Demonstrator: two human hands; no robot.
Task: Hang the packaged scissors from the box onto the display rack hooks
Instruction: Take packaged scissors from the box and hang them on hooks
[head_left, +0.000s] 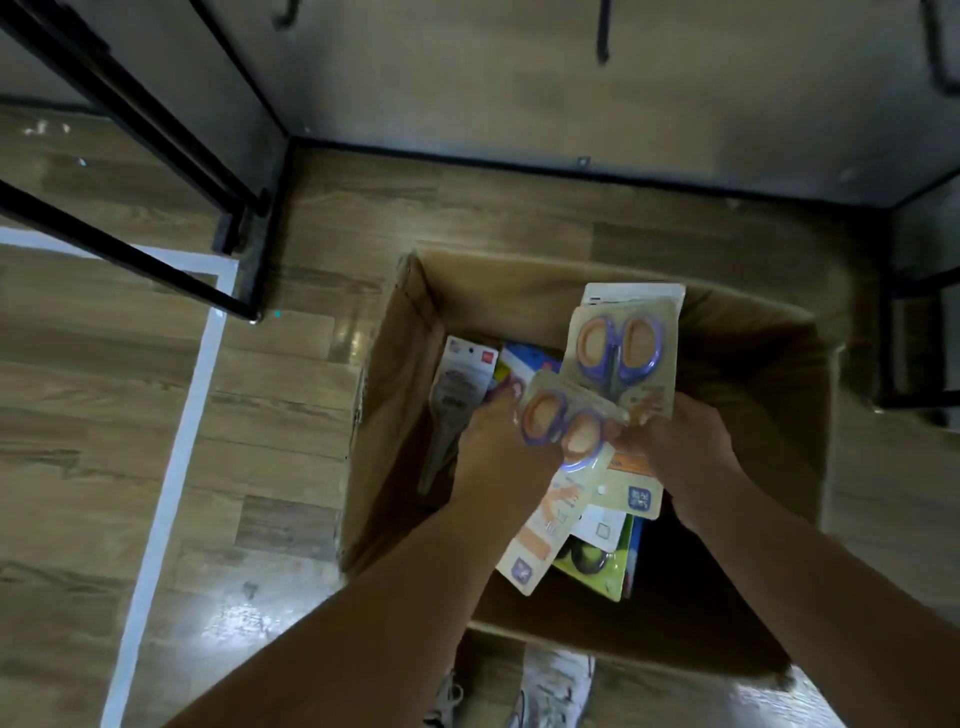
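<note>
An open cardboard box (400, 415) stands on the wood floor below me. Over it my left hand (498, 447) grips a pack of purple-and-orange scissors (561, 431), tilted with its card end towards me. My right hand (680, 441) grips a stack of the same packs (621, 353), the top one face up. More packaged scissors lie inside the box: a grey pair (457, 395) at the left wall and a green pack (597, 566) under my hands. Black display hooks (602, 31) hang at the top of the view.
A black metal rack frame (171, 156) stands on the floor at the left, beside a white tape line (176, 467). A grey panel with a black base edge (519, 166) runs behind the box. Another black frame (914, 338) is at the right. My shoes (519, 701) show below the box.
</note>
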